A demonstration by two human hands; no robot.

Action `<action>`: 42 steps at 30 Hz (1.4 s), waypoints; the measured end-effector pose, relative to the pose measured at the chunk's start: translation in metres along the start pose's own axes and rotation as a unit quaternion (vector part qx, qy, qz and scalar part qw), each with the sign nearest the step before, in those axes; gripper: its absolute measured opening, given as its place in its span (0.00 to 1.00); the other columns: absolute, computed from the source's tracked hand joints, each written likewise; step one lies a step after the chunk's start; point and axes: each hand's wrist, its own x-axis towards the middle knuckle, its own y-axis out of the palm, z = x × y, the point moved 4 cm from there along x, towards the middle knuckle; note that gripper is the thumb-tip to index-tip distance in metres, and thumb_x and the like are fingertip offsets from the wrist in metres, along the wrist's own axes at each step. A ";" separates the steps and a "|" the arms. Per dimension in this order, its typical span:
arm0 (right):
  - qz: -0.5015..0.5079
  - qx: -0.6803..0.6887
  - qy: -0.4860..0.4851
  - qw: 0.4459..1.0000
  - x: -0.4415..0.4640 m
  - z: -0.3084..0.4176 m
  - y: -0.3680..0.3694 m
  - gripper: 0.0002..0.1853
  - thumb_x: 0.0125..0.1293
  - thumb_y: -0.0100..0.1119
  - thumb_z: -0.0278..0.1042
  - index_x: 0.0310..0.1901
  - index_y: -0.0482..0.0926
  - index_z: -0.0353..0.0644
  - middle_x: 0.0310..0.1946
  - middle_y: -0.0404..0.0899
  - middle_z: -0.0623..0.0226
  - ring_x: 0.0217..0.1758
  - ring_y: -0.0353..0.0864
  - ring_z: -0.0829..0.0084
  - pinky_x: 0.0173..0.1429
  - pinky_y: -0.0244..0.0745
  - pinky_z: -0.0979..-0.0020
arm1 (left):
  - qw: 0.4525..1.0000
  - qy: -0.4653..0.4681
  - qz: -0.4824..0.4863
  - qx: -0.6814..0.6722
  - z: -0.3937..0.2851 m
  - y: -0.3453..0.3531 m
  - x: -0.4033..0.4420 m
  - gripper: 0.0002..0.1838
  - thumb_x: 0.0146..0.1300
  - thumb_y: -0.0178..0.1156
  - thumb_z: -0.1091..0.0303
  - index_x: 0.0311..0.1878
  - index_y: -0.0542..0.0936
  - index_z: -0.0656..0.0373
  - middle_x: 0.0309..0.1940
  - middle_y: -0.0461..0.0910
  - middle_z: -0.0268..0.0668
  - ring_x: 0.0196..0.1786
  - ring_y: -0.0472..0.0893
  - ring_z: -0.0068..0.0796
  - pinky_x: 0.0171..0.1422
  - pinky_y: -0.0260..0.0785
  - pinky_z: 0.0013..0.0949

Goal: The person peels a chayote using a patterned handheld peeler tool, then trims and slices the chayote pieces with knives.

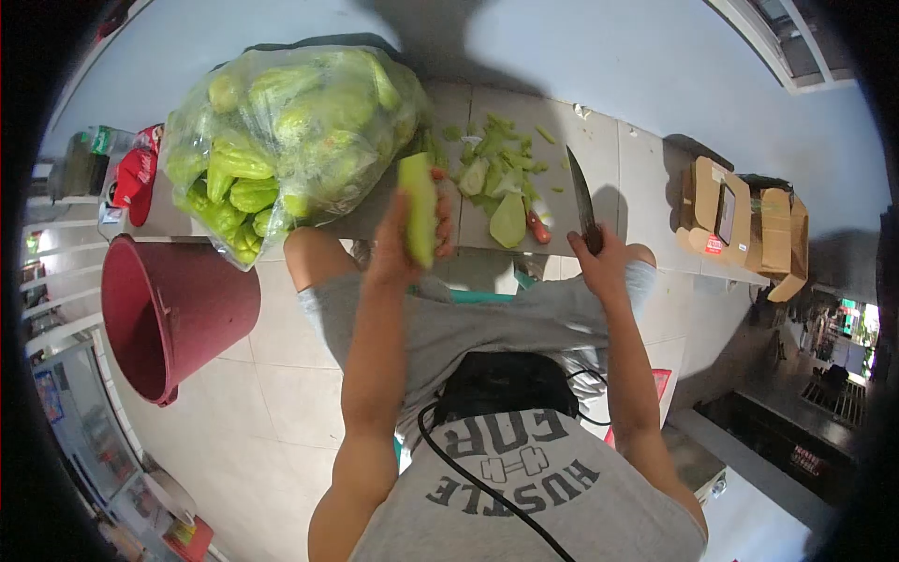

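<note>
My left hand (395, 245) is closed around a peeled, pale green chayote (418, 208), held upright over the near edge of the tiled ledge. In my right hand (599, 258) is the dark handle of a knife (582, 192), its long blade pointing away from me over the ledge. Between my hands lie a pale chayote piece (508, 221) and a heap of green peelings and cut bits (501, 155). Beside that piece is a small red-and-white object (538, 225) whose kind I cannot make out.
A large clear plastic bag of green chayotes (300, 131) fills the ledge's left side. Below it a dark red bucket (178, 314) lies tilted on the floor. Opened cardboard boxes (740, 220) sit at the right end. A wall (599, 47) runs behind the ledge.
</note>
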 end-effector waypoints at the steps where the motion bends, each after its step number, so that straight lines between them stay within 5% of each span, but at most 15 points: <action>1: 0.006 0.012 0.005 1.000 0.000 -0.003 -0.001 0.17 0.60 0.69 0.39 0.32 0.76 0.32 0.21 0.74 0.66 0.25 0.70 0.75 0.31 0.66 0.69 | 0.998 0.043 -0.001 0.038 -0.021 0.031 -0.014 0.39 0.62 0.65 0.49 0.70 0.63 0.58 0.40 0.72 0.38 0.39 0.75 0.33 0.32 0.71 0.35; 3: 0.015 0.024 0.010 1.000 -0.002 -0.008 -0.005 0.17 0.60 0.69 0.39 0.33 0.76 0.32 0.21 0.74 0.65 0.25 0.70 0.74 0.31 0.67 0.69 | 0.981 0.153 0.052 0.106 -0.055 0.052 -0.047 0.41 0.62 0.66 0.48 0.71 0.60 0.55 0.42 0.69 0.40 0.41 0.73 0.33 0.30 0.71 0.35; 6: 0.013 0.017 0.015 1.000 -0.002 -0.014 -0.009 0.17 0.60 0.69 0.39 0.33 0.76 0.31 0.22 0.75 0.63 0.25 0.72 0.72 0.32 0.68 0.68 | 0.952 0.304 -0.024 0.025 -0.118 0.016 -0.139 0.37 0.63 0.66 0.55 0.70 0.63 0.58 0.51 0.66 0.42 0.43 0.67 0.33 0.37 0.69 0.34; 9: -0.027 -0.009 -0.020 0.999 -0.001 -0.022 -0.006 0.18 0.60 0.69 0.40 0.32 0.76 0.30 0.22 0.76 0.60 0.25 0.73 0.67 0.32 0.68 0.65 | 0.907 0.416 0.008 -0.059 -0.168 -0.039 -0.207 0.30 0.66 0.63 0.63 0.68 0.66 0.62 0.50 0.70 0.42 0.43 0.68 0.33 0.42 0.70 0.35; 11: 0.000 -0.018 -0.020 1.000 0.003 -0.034 0.000 0.18 0.60 0.68 0.40 0.33 0.76 0.30 0.22 0.76 0.60 0.25 0.73 0.67 0.32 0.67 0.65 | 0.831 0.529 -0.173 -0.018 -0.194 -0.093 -0.268 0.22 0.70 0.57 0.67 0.63 0.69 0.65 0.54 0.73 0.49 0.48 0.74 0.37 0.50 0.72 0.31; 14: 0.044 -0.039 -0.002 0.998 0.004 -0.033 0.004 0.18 0.60 0.68 0.40 0.32 0.76 0.30 0.21 0.75 0.60 0.25 0.72 0.67 0.32 0.67 0.64 | 0.762 0.572 -0.302 0.020 -0.230 -0.146 -0.339 0.18 0.72 0.53 0.70 0.61 0.71 0.69 0.58 0.74 0.52 0.55 0.76 0.42 0.56 0.75 0.37; 17: 0.067 -0.047 0.011 0.997 -0.001 -0.021 0.004 0.17 0.60 0.68 0.40 0.32 0.76 0.31 0.21 0.75 0.60 0.25 0.72 0.68 0.32 0.67 0.64 | 0.690 0.578 -0.420 0.118 -0.255 -0.105 -0.361 0.21 0.72 0.53 0.70 0.63 0.68 0.73 0.59 0.73 0.54 0.60 0.75 0.47 0.62 0.75 0.45; 24: 0.052 -0.045 0.000 0.998 -0.005 -0.018 0.003 0.18 0.60 0.67 0.41 0.32 0.77 0.31 0.21 0.74 0.61 0.25 0.71 0.69 0.32 0.68 0.65 | 0.717 0.573 -0.388 0.083 -0.414 -0.168 -0.479 0.21 0.77 0.43 0.68 0.62 0.66 0.78 0.57 0.74 0.57 0.59 0.77 0.52 0.64 0.77 0.46; 26: 0.048 -0.042 0.000 0.998 -0.006 -0.022 0.001 0.18 0.60 0.67 0.41 0.32 0.77 0.31 0.21 0.75 0.61 0.25 0.72 0.69 0.32 0.68 0.65 | 0.653 0.592 -0.466 0.077 -0.450 -0.202 -0.514 0.21 0.78 0.41 0.66 0.61 0.67 0.78 0.54 0.76 0.57 0.57 0.78 0.52 0.63 0.77 0.46; 27: 0.048 -0.039 -0.001 0.998 -0.006 -0.023 0.000 0.18 0.60 0.67 0.41 0.32 0.77 0.31 0.21 0.75 0.60 0.25 0.72 0.68 0.33 0.68 0.64 | 0.679 0.633 -0.371 -0.032 -0.458 -0.217 -0.525 0.22 0.78 0.41 0.64 0.60 0.68 0.78 0.52 0.77 0.57 0.58 0.78 0.52 0.63 0.77 0.47; 33: 0.060 -0.041 -0.006 0.997 -0.008 -0.028 -0.004 0.18 0.60 0.66 0.41 0.34 0.76 0.29 0.22 0.76 0.54 0.25 0.74 0.64 0.33 0.69 0.61 | 0.635 0.616 -0.461 -0.071 -0.418 -0.213 -0.494 0.15 0.76 0.43 0.71 0.52 0.71 0.76 0.43 0.77 0.52 0.49 0.78 0.45 0.59 0.77 0.45; 36: 0.049 -0.072 -0.023 0.996 -0.007 -0.027 -0.003 0.18 0.60 0.66 0.41 0.34 0.76 0.29 0.22 0.76 0.53 0.25 0.75 0.62 0.34 0.69 0.60 | 0.694 0.557 -0.448 0.086 -0.353 -0.154 -0.420 0.12 0.74 0.46 0.72 0.48 0.74 0.73 0.37 0.77 0.45 0.43 0.78 0.38 0.49 0.76 0.42; 42: 0.043 -0.095 -0.043 0.994 -0.006 -0.018 -0.012 0.18 0.60 0.66 0.42 0.35 0.77 0.30 0.25 0.79 0.50 0.27 0.77 0.57 0.36 0.70 0.59 | 0.632 0.511 -0.502 0.294 -0.235 -0.062 -0.308 0.08 0.70 0.56 0.70 0.45 0.81 0.63 0.31 0.77 0.32 0.36 0.76 0.23 0.37 0.70 0.31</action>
